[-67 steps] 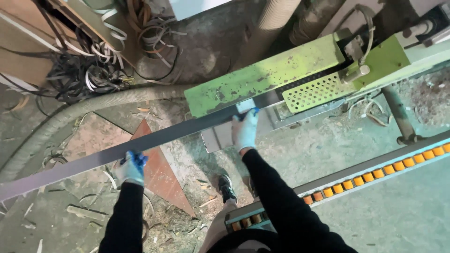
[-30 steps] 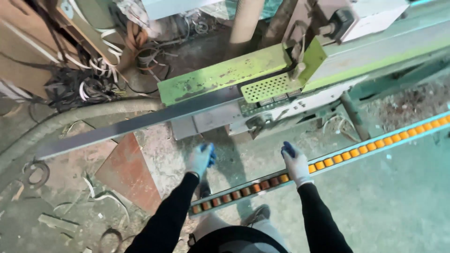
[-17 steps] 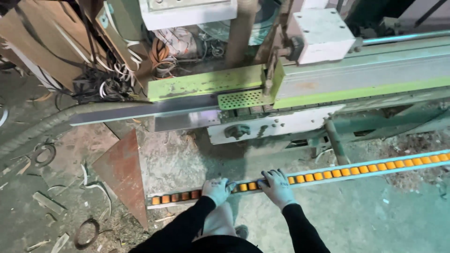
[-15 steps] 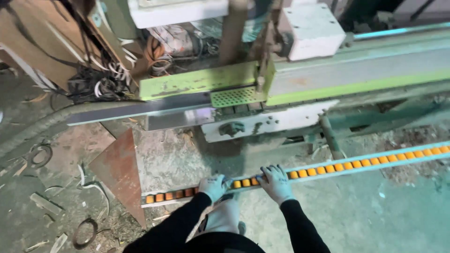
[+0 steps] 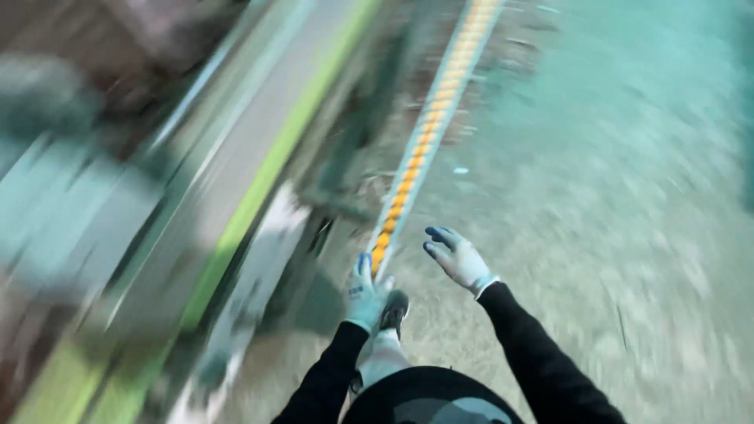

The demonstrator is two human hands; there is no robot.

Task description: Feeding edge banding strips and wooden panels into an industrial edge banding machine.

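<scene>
The view is heavily blurred by motion. My left hand [image 5: 366, 294], in a white glove with blue fingertips, hangs just below the near end of a long roller rail with orange rollers [image 5: 428, 118]; whether it touches the rail I cannot tell. My right hand [image 5: 458, 257], gloved the same way, is held out to the right of the rail, fingers spread, holding nothing. Both sleeves are black. The rail runs away from me toward the top of the frame.
A long green and grey machine bed [image 5: 251, 188] runs diagonally along the left, beside the rail. Bare greenish concrete floor [image 5: 613, 196] spreads to the right. My shoe [image 5: 393, 310] shows below my left hand.
My hands left the long metal strip, went to the roller rail, then came off it. The view has swung hard, so the rail now runs lengthwise away from me.
</scene>
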